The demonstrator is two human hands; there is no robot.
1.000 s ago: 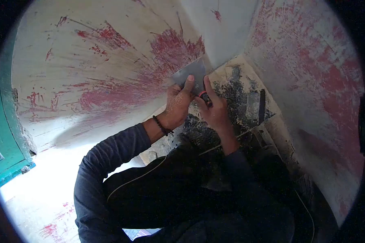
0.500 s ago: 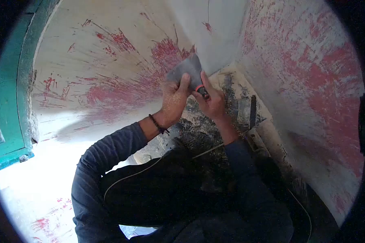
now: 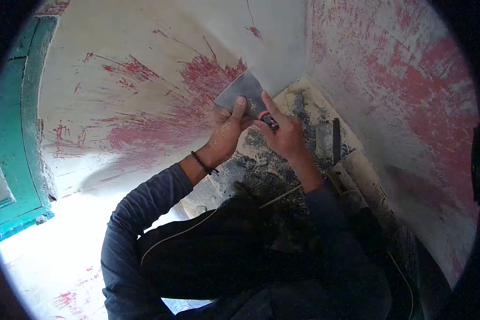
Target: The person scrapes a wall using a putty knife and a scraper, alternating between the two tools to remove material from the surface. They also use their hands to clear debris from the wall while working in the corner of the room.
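Observation:
Both hands are on a wide-bladed scraper in front of the wall corner. Its grey flat blade (image 3: pixel 241 88) points up and to the left, and the short handle (image 3: pixel 268 120) is black with a red collar. My left hand (image 3: pixel 226 132) grips the lower part of the blade, thumb lying across its face and fingers behind it. Around the handle, my right hand (image 3: pixel 287 137) is closed, with the index finger stretched along the blade's right edge. Pale dust coats the fingers. A dark beaded bracelet (image 3: pixel 201 162) circles the left wrist.
Streaky red paint marks the left wall (image 3: pixel 154 130) and the right wall (image 3: pixel 437 106). Debris and dust cover the corner floor (image 3: pixel 256 170) beneath my hands. A dark strip (image 3: pixel 336 141) stands by the right wall. At far left is a green door (image 3: pixel 24 154).
My view has shifted a little, so the walls' paint marks sit further left. Both hands keep hold of the scraper, and its blade shows more sharply now.

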